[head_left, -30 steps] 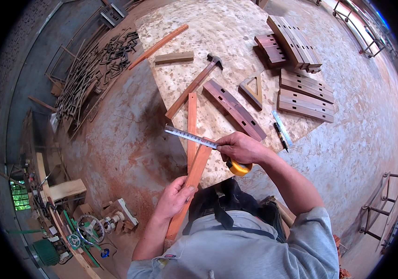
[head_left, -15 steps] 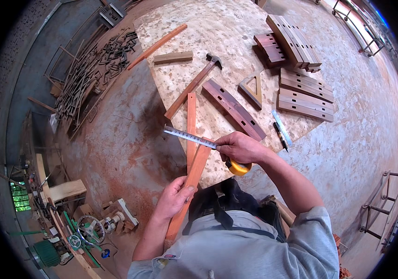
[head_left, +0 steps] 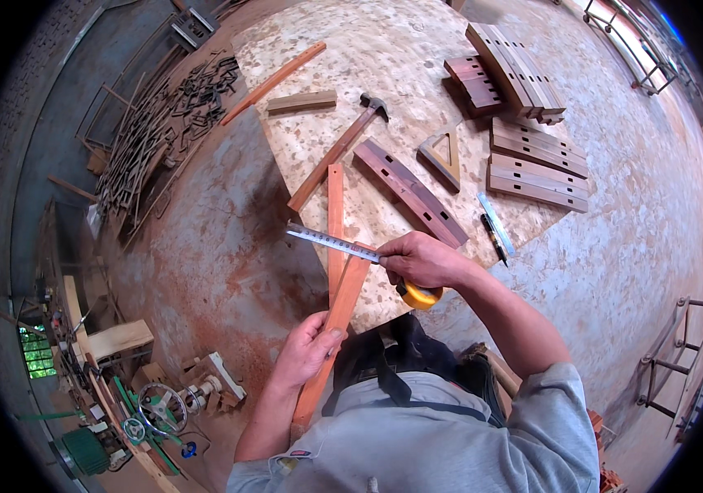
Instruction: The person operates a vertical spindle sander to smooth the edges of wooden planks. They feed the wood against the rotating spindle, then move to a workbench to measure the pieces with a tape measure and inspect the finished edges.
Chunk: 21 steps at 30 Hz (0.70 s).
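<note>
My left hand (head_left: 306,352) is clamped around a long reddish-brown wooden slat (head_left: 336,283), gripping it near its lower end where it overhangs the edge of the speckled chipboard counter (head_left: 401,57). The slat's far end lies on the counter, just beside the wooden handle of a claw hammer (head_left: 336,154). My right hand (head_left: 421,259) is closed on a yellow tape measure (head_left: 417,294), its steel blade (head_left: 331,241) pulled out to the left and crossing over the slat. Beyond the slat, to its right, lies a dark slotted wooden board (head_left: 410,191), then a small wooden triangle (head_left: 443,154). A black pen (head_left: 494,238) lies near my right wrist. Stacked slotted planks (head_left: 532,160) sit well off to the slat's right.
</note>
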Each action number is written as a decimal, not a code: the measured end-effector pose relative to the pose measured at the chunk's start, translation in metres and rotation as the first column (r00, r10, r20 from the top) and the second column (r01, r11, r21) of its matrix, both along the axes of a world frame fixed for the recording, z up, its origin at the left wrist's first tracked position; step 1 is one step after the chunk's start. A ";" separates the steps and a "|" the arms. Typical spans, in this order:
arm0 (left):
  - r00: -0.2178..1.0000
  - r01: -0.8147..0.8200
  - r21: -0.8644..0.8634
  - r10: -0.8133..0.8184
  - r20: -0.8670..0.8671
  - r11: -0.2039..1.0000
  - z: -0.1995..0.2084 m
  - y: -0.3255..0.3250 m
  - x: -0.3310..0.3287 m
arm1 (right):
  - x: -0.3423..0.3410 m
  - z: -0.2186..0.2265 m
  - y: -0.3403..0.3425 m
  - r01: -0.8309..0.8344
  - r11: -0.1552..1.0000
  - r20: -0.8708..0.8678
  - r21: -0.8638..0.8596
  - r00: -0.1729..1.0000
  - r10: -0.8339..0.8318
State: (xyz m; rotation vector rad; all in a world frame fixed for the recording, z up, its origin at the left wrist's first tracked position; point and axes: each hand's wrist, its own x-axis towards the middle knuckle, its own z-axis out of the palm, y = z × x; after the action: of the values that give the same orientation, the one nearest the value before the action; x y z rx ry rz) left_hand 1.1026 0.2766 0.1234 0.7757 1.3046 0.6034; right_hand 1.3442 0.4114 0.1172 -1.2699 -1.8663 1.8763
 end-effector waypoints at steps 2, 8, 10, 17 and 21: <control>1.000 0.000 -0.003 0.000 -0.007 1.000 0.001 0.000 0.000 | 0.000 -0.001 0.000 -0.006 1.000 0.002 0.017 1.000 0.006; 1.000 -0.004 -0.009 0.003 -0.022 1.000 0.002 0.000 0.002 | 0.000 -0.004 -0.001 -0.003 1.000 0.009 0.029 1.000 0.002; 1.000 -0.002 -0.009 0.002 -0.020 1.000 0.003 0.000 0.002 | 0.000 -0.006 -0.001 -0.002 0.998 0.011 0.056 1.000 0.001; 0.999 0.016 0.005 -0.016 -0.033 1.000 0.003 0.000 0.002 | 0.000 -0.002 -0.002 0.011 1.000 0.024 0.006 1.000 -0.011; 1.000 0.008 -0.003 -0.008 -0.028 1.000 0.003 -0.001 0.002 | 0.000 -0.003 -0.002 0.006 1.000 0.024 0.025 1.000 -0.007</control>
State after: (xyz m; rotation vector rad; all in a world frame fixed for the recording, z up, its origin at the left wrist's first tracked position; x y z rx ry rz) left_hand 1.1047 0.2759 0.1267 0.7892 1.3270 0.5856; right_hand 1.3444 0.4090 0.1144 -1.2943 -1.8890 1.8364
